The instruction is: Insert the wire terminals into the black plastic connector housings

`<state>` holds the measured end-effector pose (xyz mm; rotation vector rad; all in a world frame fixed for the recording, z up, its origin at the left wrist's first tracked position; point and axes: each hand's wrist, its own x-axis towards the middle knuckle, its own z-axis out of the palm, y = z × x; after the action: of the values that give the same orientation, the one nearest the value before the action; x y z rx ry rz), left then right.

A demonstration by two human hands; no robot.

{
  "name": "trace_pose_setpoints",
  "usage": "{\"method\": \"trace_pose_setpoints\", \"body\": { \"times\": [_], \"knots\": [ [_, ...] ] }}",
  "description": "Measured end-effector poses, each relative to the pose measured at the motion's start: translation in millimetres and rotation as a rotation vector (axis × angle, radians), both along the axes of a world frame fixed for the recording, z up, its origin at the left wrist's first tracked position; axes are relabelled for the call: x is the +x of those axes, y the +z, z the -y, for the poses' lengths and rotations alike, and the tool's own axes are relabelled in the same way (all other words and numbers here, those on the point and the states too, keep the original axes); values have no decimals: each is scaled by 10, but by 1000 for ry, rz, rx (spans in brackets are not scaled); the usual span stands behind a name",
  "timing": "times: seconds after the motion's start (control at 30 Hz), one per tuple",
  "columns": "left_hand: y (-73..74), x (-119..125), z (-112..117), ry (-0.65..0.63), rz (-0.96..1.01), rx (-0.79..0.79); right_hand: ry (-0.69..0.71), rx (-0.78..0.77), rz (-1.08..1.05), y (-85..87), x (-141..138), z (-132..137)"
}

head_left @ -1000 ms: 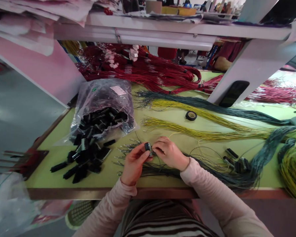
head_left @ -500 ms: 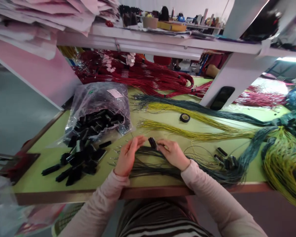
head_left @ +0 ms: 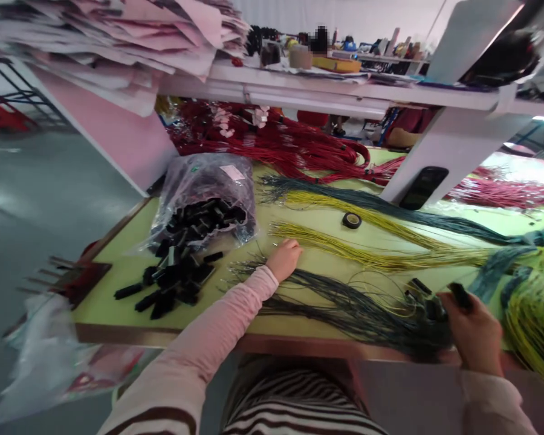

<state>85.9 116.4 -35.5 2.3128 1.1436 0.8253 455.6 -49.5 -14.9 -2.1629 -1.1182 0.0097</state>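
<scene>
My right hand (head_left: 474, 332) is at the near right edge of the table, closed on a small black connector (head_left: 460, 296) beside a few finished connectors (head_left: 424, 296) lying on dark green wires (head_left: 344, 305). My left hand (head_left: 283, 258) reaches forward to the tips of a yellow wire bundle (head_left: 367, 251), fingers curled down on the wire ends; whether it grips a wire is unclear. A heap of black connectors (head_left: 172, 287) spills from a clear plastic bag (head_left: 204, 199) to the left.
A roll of black tape (head_left: 352, 220) lies mid-table on the green table (head_left: 118, 260). Red wire bundles (head_left: 290, 142) fill the back. A white shelf post (head_left: 439, 148) stands on the right, with a paper-stacked shelf (head_left: 299, 84) overhead. Another person's arm (head_left: 401, 139) shows behind.
My hands have parted. The right hand carried the black connector to the right, near the finished ones. The left hand let go and reached forward to the yellow wire ends.
</scene>
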Motion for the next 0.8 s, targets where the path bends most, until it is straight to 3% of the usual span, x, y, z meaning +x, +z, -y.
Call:
{"method": "trace_pose_setpoints", "body": {
  "times": [0.07,0.13,0.2,0.27,0.33,0.4,0.47,0.53,0.6,0.63,0.73,0.8],
  "knots": [
    [138,-75,41,-13,19,2,29,-104,21,-93,172,15],
    [311,-295,91,-28,47,0,49,-75,101,-54,192,-8],
    [471,-650,139,-1,102,-21,29,55,279,101,49,-54],
    [580,-1031,157,186,339,-153,94,205,418,292,-295,-132],
    [634,-1286,129,418,782,-310,404,260,362,429,-843,-250],
    [662,-1334,63,569,1276,-365,862,214,270,456,-1513,-385],
    [709,-1215,-20,560,1543,-420,1263,128,260,364,-2156,-499],
    [818,-1056,-91,432,1699,-561,1521,55,304,183,-2632,-575],
    [1020,-971,-120,317,1784,-564,1582,21,351,-28,-2885,-627],
    [1154,-971,-115,290,1793,-493,1578,24,363,-124,-2937,-649],
    [1582,-1098,-41,257,1745,-199,1540,54,397,-303,-2917,-701],
    [1756,-1216,30,202,1618,-95,1494,47,460,-322,-2832,-697]
  ]
}}
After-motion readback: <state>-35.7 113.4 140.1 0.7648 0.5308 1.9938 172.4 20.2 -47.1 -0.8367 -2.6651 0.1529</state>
